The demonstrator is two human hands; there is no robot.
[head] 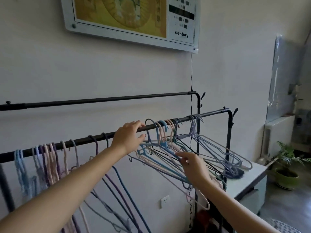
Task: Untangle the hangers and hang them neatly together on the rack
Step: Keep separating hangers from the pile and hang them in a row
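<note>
A black rack rail (80, 140) runs from lower left to upper right. On its left end hangs a tidy row of pastel hangers (48, 158). A tangled cluster of blue, pink and dark hangers (165, 148) hangs near the middle, and a small group of lilac hangers (207, 142) sits further right. My left hand (129, 137) rests on the rail just left of the tangle, fingers spread, thumb below the bar. My right hand (193, 165) pinches the lower bars of the tangled hangers from below.
A second, higher black rail (101, 100) stands behind. A framed picture (131, 19) hangs on the wall with a cord down to the rack. A white cabinet (249, 180) stands at right, a potted plant (286, 163) beyond it.
</note>
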